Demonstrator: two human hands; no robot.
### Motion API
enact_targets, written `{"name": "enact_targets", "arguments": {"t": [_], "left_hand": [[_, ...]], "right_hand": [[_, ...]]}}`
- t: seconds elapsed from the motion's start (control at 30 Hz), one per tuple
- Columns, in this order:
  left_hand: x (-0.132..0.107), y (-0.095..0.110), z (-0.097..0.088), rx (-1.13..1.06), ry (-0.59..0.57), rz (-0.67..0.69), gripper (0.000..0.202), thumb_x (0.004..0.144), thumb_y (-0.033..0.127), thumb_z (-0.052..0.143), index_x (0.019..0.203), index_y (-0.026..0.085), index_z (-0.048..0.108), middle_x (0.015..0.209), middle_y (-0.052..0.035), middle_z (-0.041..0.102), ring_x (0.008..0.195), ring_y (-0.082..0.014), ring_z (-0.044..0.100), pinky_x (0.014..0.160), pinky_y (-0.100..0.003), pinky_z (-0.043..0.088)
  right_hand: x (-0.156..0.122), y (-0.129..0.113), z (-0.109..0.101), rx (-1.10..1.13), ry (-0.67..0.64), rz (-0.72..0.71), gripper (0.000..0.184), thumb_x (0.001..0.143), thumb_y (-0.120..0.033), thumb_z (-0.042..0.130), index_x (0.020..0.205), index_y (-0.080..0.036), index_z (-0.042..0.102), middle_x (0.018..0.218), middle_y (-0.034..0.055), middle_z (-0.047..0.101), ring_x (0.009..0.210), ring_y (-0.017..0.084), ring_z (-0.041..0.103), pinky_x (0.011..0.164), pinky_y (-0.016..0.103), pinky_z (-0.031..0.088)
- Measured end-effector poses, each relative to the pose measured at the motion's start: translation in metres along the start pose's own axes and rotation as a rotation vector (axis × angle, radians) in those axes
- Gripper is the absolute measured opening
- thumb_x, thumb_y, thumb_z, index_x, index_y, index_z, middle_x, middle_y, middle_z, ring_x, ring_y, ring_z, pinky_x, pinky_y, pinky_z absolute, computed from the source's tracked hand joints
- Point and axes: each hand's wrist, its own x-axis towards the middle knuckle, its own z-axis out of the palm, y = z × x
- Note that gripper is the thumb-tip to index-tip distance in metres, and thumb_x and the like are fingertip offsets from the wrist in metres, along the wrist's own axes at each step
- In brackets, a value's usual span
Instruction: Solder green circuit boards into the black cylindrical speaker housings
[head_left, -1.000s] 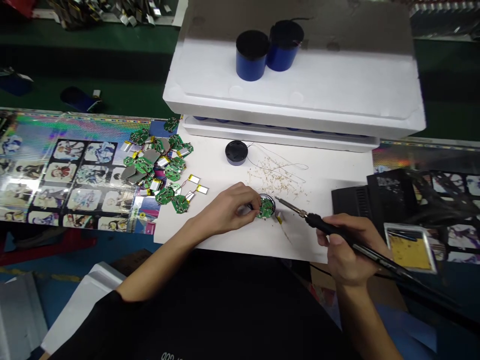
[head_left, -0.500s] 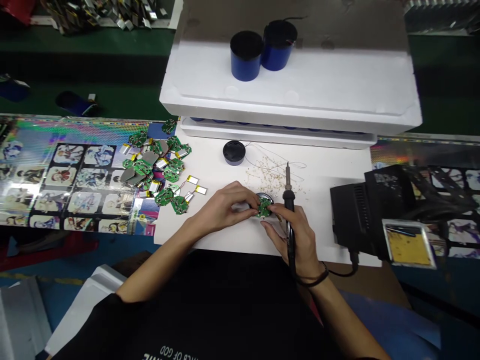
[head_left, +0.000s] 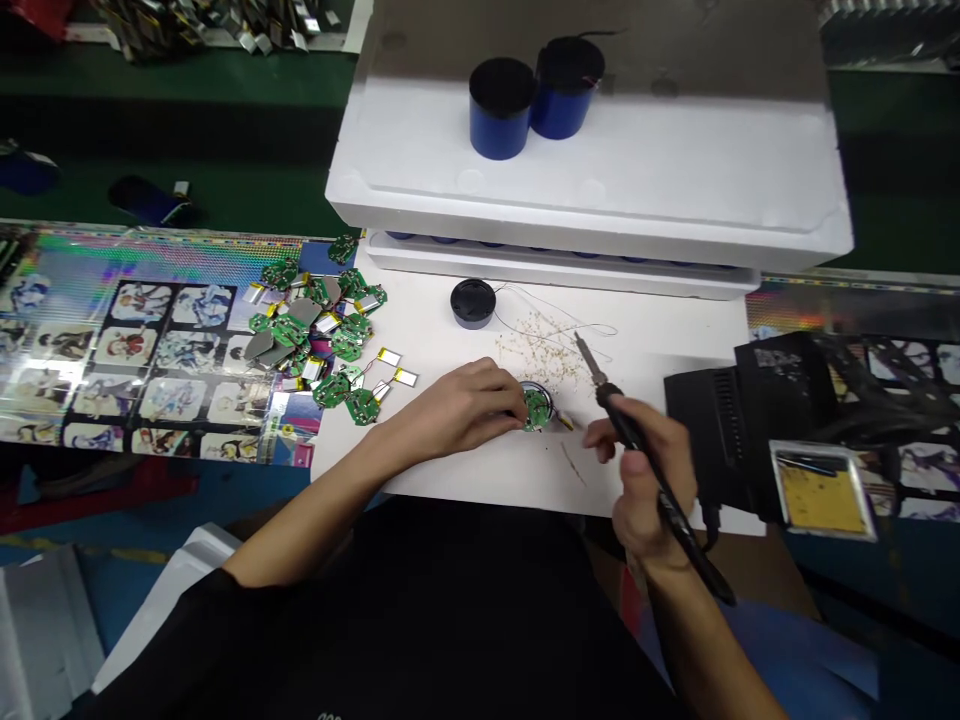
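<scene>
My right hand (head_left: 654,470) is closed round the black handle of a soldering iron (head_left: 637,440), its metal tip pointing up and left above the white board. My left hand (head_left: 484,405) has its fingers bent together at the left edge of a small green circuit board (head_left: 535,408), which sits in a round dark-rimmed housing. Those fingertips press on the board and housing. A small battery (head_left: 564,421) sticks out at the housing's right side. Scattered tan bits (head_left: 544,350) lie just beyond it, with a thin strand (head_left: 574,463) in front.
Several green circuit boards with batteries (head_left: 315,330) are heaped at left. A black round cap (head_left: 473,302) with thin wire lies behind. Blue cylinders (head_left: 500,110) stand on white foam (head_left: 600,190). At right are a black soldering station (head_left: 705,430) and a yellow sponge tray (head_left: 825,495).
My right hand has left the circuit board and moved right, swinging the soldering iron from upright to slanted in its grip. My left hand stays at the board.
</scene>
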Motion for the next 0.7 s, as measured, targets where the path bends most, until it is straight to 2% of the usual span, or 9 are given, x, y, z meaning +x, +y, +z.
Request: {"name": "enact_targets", "arguments": {"t": [0.07,0.1,0.17,0.27,0.43,0.7], "left_hand": [[0.004,0.001,-0.005,0.03,-0.048,0.01,0.019,0.109,0.025,0.058,0.106,0.018,0.075,0.11,-0.0105,0.076,0.105,-0.0231,0.067,0.097,-0.037,0.05],[0.005,0.001,-0.007,0.047,-0.065,0.011,0.019,0.109,0.024,0.058,0.106,0.018,0.075,0.11,-0.0105,0.076,0.105,-0.0234,0.067,0.097,-0.037,0.05],[0.008,0.003,-0.01,0.08,-0.094,0.007,0.018,0.108,0.024,0.059,0.106,0.018,0.076,0.11,-0.0106,0.076,0.105,-0.0241,0.066,0.097,-0.037,0.05],[0.011,0.004,-0.012,0.1,-0.13,0.0,0.019,0.109,0.024,0.058,0.107,0.018,0.075,0.11,-0.0104,0.075,0.105,-0.0247,0.065,0.096,-0.037,0.05],[0.011,0.004,-0.013,0.108,-0.15,-0.011,0.02,0.11,0.027,0.056,0.108,0.019,0.075,0.111,-0.0102,0.076,0.107,-0.0247,0.065,0.097,-0.036,0.049],[0.011,0.005,-0.013,0.106,-0.142,0.0,0.02,0.11,0.026,0.057,0.108,0.017,0.074,0.111,-0.0103,0.075,0.105,-0.0244,0.065,0.096,-0.036,0.049]], "right_hand": [[-0.007,-0.002,-0.006,0.116,0.132,0.046,0.035,0.1,-0.042,0.063,0.13,-0.024,0.065,0.092,0.0033,0.07,0.069,0.017,0.064,0.057,0.032,0.053],[-0.011,-0.003,-0.011,0.133,0.155,0.044,0.031,0.098,-0.04,0.067,0.124,-0.024,0.067,0.09,0.0029,0.07,0.067,0.016,0.064,0.054,0.03,0.052],[-0.02,-0.004,-0.021,0.079,0.145,-0.008,0.02,0.094,-0.031,0.071,0.112,-0.022,0.07,0.084,0.0019,0.07,0.063,0.016,0.065,0.051,0.028,0.053],[-0.033,-0.007,-0.032,-0.134,0.125,-0.13,0.021,0.086,-0.019,0.076,0.107,-0.022,0.072,0.082,0.0012,0.074,0.059,0.016,0.071,0.05,0.027,0.058],[-0.039,-0.014,-0.03,-0.344,-0.025,-0.238,0.014,0.087,-0.021,0.072,0.101,-0.024,0.071,0.076,0.0001,0.076,0.063,0.02,0.078,0.052,0.028,0.064],[-0.035,-0.014,-0.023,-0.381,-0.044,-0.255,0.014,0.087,-0.019,0.069,0.101,-0.024,0.069,0.077,0.0001,0.077,0.067,0.02,0.08,0.059,0.028,0.067]]}}
